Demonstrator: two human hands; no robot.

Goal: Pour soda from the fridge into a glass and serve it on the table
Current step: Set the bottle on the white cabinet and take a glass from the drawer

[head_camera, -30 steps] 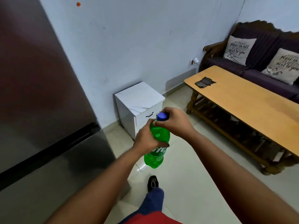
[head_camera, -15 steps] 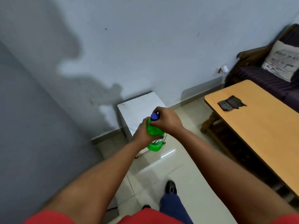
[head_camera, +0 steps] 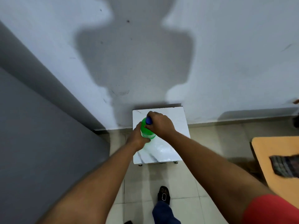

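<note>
A green soda bottle with a blue cap is upright over the small white cabinet. My left hand is wrapped around the bottle's body from the left. My right hand grips the blue cap from the right, covering most of the neck. I cannot tell whether the bottle's base rests on the cabinet top. No glass is in view. A corner of the wooden table shows at the right edge.
The grey fridge side fills the left. A pale wall stands right behind the cabinet. A dark cloth lies on the table corner. Tiled floor and my shoe are below.
I have stepped up to the white cabinet and turned left, so the sofa has left the view. Both hands keep their hold on the bottle and cap, now over the cabinet top.
</note>
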